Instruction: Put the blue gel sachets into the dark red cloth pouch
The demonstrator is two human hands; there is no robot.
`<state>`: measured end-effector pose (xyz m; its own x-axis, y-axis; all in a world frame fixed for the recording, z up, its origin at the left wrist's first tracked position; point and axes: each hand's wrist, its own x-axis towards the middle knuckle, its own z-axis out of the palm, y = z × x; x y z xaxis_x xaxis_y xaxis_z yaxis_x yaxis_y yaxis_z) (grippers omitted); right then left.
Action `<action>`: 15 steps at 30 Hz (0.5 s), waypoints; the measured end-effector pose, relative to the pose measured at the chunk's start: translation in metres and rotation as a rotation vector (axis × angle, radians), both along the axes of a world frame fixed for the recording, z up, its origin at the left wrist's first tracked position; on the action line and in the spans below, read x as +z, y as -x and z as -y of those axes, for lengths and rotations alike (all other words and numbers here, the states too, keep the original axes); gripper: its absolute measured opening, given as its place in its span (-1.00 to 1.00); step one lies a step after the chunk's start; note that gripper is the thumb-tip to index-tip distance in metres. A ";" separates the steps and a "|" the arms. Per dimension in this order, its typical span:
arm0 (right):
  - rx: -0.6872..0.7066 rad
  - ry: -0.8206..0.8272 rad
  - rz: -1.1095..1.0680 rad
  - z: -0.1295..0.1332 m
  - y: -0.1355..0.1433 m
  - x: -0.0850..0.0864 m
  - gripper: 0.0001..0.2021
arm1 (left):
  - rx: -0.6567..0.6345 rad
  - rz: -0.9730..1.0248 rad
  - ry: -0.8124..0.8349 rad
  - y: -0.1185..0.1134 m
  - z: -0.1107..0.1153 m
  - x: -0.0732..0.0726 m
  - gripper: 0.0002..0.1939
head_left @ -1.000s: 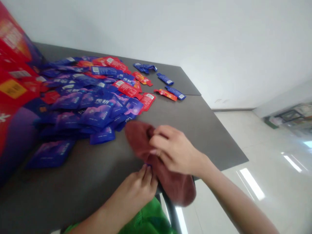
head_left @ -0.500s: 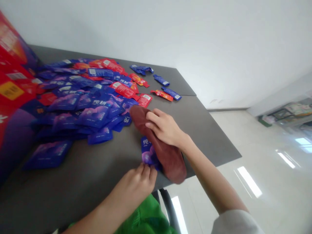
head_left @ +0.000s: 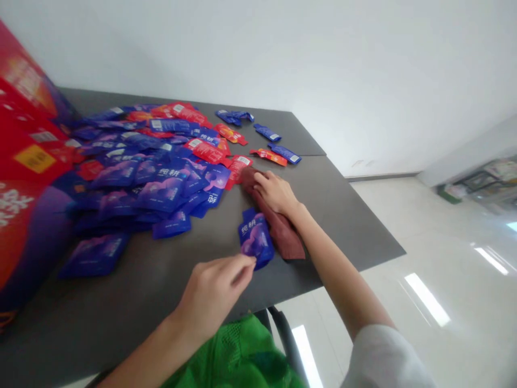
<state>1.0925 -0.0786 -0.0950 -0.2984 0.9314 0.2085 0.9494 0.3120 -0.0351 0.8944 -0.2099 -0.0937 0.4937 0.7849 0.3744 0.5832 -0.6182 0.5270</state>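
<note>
With thumb and fingers pinched, my left hand [head_left: 220, 285] grips the lower corner of a blue-purple spouted pouch [head_left: 257, 240] near the table's front edge. A brown cloth [head_left: 278, 229] lies on the table just right of the pouch, folded long and narrow. My right hand [head_left: 277, 194] is closed on the far part of this cloth, with its fingers curled over it. The cloth's far end touches a red pouch [head_left: 239, 168] at the edge of the pile.
A heap of blue and red pouches [head_left: 161, 183] covers the left of the grey table [head_left: 351, 215]. Several pouches lie apart at the back, among them an orange one [head_left: 270, 156]. A large red and purple box [head_left: 28, 178] stands at far left. Behind is a white wall [head_left: 250, 54].
The brown cloth has moved off the pouch, away from the table's front edge, with my right hand on it. More of the pouch shows; my left hand still pinches its lower end.
</note>
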 end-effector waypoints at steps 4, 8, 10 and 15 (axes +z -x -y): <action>-0.226 -0.250 -0.205 0.011 -0.030 0.017 -0.73 | 0.415 0.492 0.427 0.017 0.002 -0.007 -0.74; -0.297 -0.317 -0.264 0.027 -0.046 0.024 -0.74 | 0.556 0.116 0.243 0.049 0.031 -0.015 -0.60; -0.241 -0.312 -0.283 0.034 -0.045 0.027 -0.76 | 0.608 -0.177 0.000 0.066 0.041 -0.011 -0.60; -0.092 -0.330 -0.407 0.057 -0.018 0.052 -0.74 | 0.095 -0.525 -0.240 0.091 0.002 -0.003 -0.56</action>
